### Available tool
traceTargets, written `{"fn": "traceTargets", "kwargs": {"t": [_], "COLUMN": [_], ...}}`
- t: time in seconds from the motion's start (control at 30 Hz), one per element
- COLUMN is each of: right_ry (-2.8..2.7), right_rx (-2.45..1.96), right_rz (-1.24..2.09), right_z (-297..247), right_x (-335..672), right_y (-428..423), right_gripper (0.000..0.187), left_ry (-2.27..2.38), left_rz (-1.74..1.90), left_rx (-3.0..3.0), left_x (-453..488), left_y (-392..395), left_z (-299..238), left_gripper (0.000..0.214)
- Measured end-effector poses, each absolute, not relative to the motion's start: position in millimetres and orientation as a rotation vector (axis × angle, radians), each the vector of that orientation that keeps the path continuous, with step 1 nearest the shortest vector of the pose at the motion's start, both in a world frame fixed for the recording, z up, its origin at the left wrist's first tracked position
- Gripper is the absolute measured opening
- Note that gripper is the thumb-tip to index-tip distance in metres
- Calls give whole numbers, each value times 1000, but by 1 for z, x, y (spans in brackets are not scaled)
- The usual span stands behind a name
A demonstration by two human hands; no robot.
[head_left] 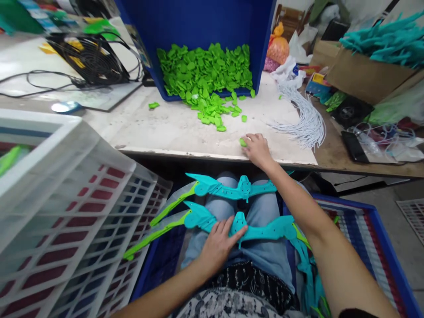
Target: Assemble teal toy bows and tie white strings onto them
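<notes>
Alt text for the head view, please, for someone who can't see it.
A seated person's left grip rests on the nearer of two turquoise bow-shaped pieces across the lap; the right grip touches a small green piece on the table. Beyond, more green pieces spill from a blue bin.

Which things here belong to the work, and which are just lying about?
Likely part of the job:
nearer turquoise frame, under left hand
farther turquoise frame
green piece at right hand
green pile
blue bin

Seemingly just lying about:
black fan
orange bag
</notes>
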State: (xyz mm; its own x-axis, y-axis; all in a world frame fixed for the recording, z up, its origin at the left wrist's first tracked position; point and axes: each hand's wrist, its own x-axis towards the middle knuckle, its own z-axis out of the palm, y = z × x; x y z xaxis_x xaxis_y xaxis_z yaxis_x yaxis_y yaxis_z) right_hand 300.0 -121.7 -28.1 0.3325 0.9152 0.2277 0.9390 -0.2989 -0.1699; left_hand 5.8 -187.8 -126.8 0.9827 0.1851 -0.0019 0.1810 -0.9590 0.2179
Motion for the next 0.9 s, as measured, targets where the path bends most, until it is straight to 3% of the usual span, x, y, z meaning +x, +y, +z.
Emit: {"fn": "traceTargets", "kwargs": {"t": [0.17,0.33,0.47,0.7,0.9], "right_ry": [-1643,-1402,-1587,-2044,-2017], "right_rx": [-2486,-2516,-2557,-2459,-2267], "right_rz": [-45,112,36,80,211], "right_z": [-27,-23,-22,-15,-17], "right_x": [303,322,332,348,366], "right_y": [-84,-96,-112,-122,-125], "right_gripper": [34,34,32,20,22], "left_ry": [293,354,498,499,391], "left_rz": [-168,200,381,-233,-298], "left_rx": [2700,2441,2389,2323,2080], "left_x": [0,18,68,137,151], "left_y": [-188,-152,-109,-64,-48], "left_z": [-105,-88,-88,-95,-110], "left_gripper": [67,37,39,46,51]}}
